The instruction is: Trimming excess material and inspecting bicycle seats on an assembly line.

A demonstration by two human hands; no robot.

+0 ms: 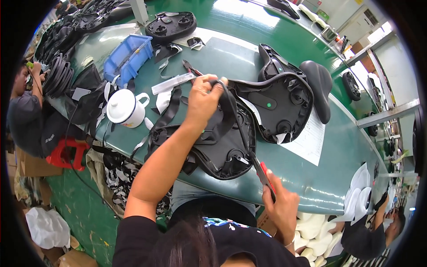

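My left hand (203,100) is closed in a pinch on a black strip of cover material (229,111), pulled up from a black bicycle saddle (220,162). This saddle lies underside up near the table's front edge. My right hand (281,202) is wrapped round red-handled scissors (260,172), their dark blades reaching the saddle's rim by the strip's lower end. Fingers partly hide the handles. Just beyond, a second upturned saddle (278,107) touches the first, and a pair of pliers (191,67) lies past my left hand.
On the green table (329,178) stand a white lidded mug (126,108) and a blue bin (129,58). More saddles (171,24) and a printed sheet (313,142) lie around. Black scraps (120,173) fill a sack below. Two people (26,107) work at the sides.
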